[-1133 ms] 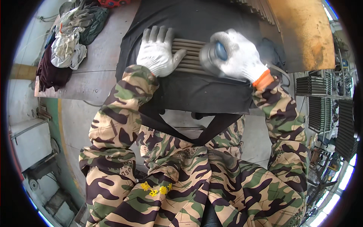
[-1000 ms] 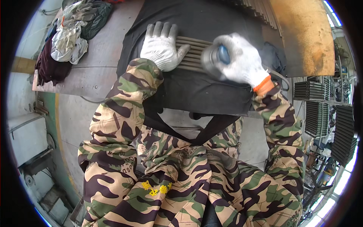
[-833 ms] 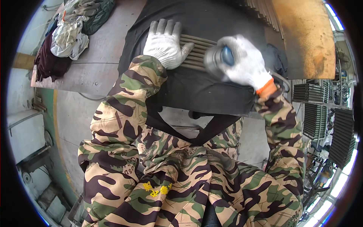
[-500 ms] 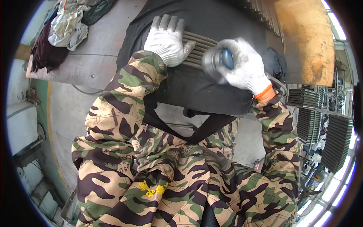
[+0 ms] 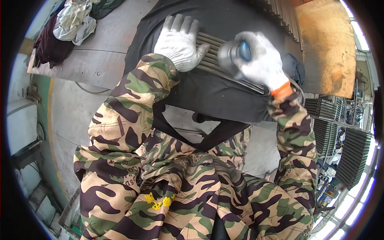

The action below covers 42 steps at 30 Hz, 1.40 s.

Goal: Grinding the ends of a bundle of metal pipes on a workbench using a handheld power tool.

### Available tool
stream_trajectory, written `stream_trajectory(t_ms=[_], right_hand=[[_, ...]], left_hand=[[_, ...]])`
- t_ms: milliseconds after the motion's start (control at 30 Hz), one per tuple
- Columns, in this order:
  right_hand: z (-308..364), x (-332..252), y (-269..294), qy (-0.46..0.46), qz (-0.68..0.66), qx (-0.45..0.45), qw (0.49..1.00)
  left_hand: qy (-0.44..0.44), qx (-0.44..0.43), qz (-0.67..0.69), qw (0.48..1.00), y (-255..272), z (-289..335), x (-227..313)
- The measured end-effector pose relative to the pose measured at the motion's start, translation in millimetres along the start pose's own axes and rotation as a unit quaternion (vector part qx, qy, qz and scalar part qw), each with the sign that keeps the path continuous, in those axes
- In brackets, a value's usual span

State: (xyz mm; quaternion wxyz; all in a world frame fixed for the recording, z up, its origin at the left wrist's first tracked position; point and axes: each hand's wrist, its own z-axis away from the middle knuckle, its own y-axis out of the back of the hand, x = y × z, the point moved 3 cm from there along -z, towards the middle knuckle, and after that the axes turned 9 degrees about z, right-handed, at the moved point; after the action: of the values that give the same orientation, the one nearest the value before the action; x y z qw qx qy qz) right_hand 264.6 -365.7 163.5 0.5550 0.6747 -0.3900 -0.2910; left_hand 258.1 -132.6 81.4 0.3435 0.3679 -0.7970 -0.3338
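Several slim metal bars [image 5: 212,66] lie side by side on a black cloth [image 5: 196,90]. My left hand [image 5: 177,45], in a white knit glove, rests flat over their left ends, fingers stretched out and thumb apart. In a matching glove with an orange cuff, my right hand [image 5: 262,60] wraps round the blue top of a palm sander [image 5: 245,51]. The sander's round lower part is smeared by motion and sits over the middle of the bars. It hides part of them; their right ends show below my right wrist.
More metal bars [image 5: 285,18] lie in a row at the far right, beside a rust-stained board [image 5: 326,48]. Crumpled clothes [image 5: 74,20] lie at the table's far left. Stacked bars [image 5: 352,158] stand on the right. A hose [image 5: 298,88] runs near my right wrist.
My right hand and the sander have shifted slightly right along the bars, uncovering their right ends. My left hand stays on the left ends. The whole view has turned a little.
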Motion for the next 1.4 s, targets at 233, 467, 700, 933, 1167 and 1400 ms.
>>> stream_trajectory(t_ms=[233,467,700,933,1167,1400], right_hand=[[-9.5,6.1,2.8,-0.04,0.002,-0.008,0.999],[3.3,-3.3,5.3,-0.004,-0.004,-0.004,1.0],[9.9,-10.4,9.1,-0.003,-0.04,-0.008,0.999],[-0.6,-3.8,11.8,-0.051,0.007,-0.058,0.997],[-15.6,14.9,2.0,-0.053,0.013,-0.023,0.998],[-25.5,22.1,7.7,-0.056,-0.011,0.033,0.998]], left_hand=[[0.009,-0.033,-0.01,0.999,3.2,-5.2,4.2],[0.006,-0.035,-0.003,0.999,7.6,1.8,16.8],[0.01,-0.034,-0.007,0.999,4.9,9.0,12.7],[-0.036,0.009,-0.004,0.999,3.8,16.3,16.6],[0.001,-0.079,-0.015,0.997,-6.0,-7.6,12.5],[-0.001,-0.091,-0.04,0.995,-16.2,-15.5,10.2]])
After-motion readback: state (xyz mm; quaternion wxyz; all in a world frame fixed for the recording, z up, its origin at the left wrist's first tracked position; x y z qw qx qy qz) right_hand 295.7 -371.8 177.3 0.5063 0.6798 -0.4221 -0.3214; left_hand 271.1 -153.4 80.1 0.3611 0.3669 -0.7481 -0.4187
